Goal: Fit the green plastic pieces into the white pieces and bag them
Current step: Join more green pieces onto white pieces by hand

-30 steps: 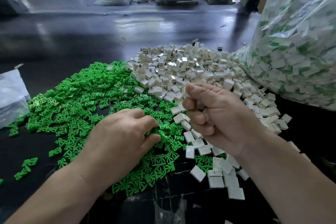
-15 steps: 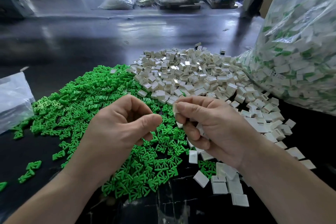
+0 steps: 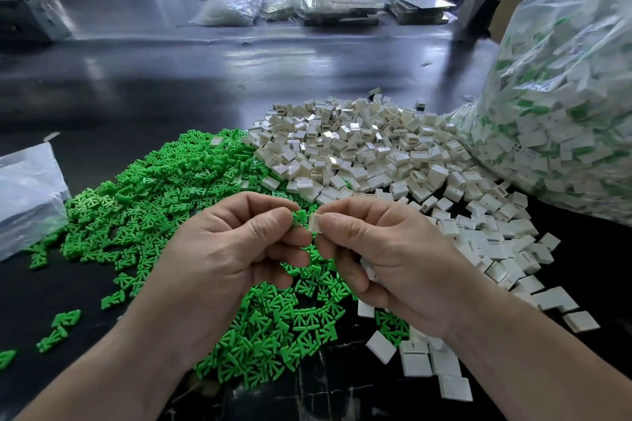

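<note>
My left hand (image 3: 225, 249) pinches one green plastic piece (image 3: 298, 217) between thumb and forefinger. Right beside it my right hand (image 3: 386, 256) pinches a small white square piece (image 3: 316, 223), and more white pieces seem tucked under its curled fingers. The two pieces almost touch, held above a wide heap of green pieces (image 3: 164, 202) on the dark table. A heap of white pieces (image 3: 359, 154) lies behind and to the right. A big clear bag (image 3: 564, 106) of white pieces with green in them stands at the right.
A folded clear plastic bag (image 3: 27, 195) lies at the left edge. Loose white pieces (image 3: 431, 362) are scattered near my right wrist. Bags and trays (image 3: 307, 3) sit along the far side of the dark table (image 3: 171, 79).
My left hand rose from the green heap with one green piece. My right hand turned and brought a white piece to its fingertips, and both hands came together.
</note>
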The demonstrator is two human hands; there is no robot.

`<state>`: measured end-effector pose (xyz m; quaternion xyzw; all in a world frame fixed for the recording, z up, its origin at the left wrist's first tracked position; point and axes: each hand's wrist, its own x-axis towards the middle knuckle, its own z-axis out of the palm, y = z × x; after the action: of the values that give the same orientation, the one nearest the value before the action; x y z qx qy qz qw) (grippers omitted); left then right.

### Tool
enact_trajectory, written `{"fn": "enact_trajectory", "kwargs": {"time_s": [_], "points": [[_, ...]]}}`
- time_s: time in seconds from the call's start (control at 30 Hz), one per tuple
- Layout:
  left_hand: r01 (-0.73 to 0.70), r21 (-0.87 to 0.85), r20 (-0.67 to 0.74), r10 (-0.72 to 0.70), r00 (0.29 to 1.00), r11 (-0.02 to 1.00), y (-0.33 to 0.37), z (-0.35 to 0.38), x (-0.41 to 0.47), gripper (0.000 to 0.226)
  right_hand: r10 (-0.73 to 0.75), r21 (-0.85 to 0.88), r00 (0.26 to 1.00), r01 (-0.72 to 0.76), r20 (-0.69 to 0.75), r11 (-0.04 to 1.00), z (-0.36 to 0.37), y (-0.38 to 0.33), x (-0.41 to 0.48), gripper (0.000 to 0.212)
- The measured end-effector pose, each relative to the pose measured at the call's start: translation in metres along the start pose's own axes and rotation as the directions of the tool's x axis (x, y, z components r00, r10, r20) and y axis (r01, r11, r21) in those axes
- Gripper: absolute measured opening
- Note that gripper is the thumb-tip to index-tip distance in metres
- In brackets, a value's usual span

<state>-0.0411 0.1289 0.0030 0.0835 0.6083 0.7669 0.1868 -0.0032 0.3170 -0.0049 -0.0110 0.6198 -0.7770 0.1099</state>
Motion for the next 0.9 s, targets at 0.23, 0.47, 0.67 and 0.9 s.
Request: {"fn": "enact_trajectory", "kwargs": {"time_s": [0.23, 0.47, 0.67, 0.9], "points": [[-0.039, 0.059, 0.032, 0.037, 0.999, 0.998, 0.000, -0.001, -0.002, 0.015, -0.087, -0.137, 0.996, 0.081, -0.036, 0.987, 0.002, 0.002, -0.002, 0.013], [-0.057, 0.013, 0.054, 0.056, 0.997, 0.998, 0.000, 0.002, -0.004, 0.026, -0.098, -0.165, 0.995, 0.096, 0.001, 0.982, 0.003, 0.001, -0.004, 0.013], [0.172, -0.309, 0.356, -0.054, 0.933, 0.935, -0.003, 0.008, -0.007, 0.044, -0.032, 0.033, 0.996, 0.029, 0.088, 0.999, 0.004, -0.003, -0.006, 0.020], [0.252, -0.406, 0.376, -0.091, 0.922, 0.878, -0.006, 0.012, -0.007, 0.041, 0.059, 0.053, 0.990, -0.066, 0.127, 0.996, 0.002, -0.007, -0.008, 0.043]]}}
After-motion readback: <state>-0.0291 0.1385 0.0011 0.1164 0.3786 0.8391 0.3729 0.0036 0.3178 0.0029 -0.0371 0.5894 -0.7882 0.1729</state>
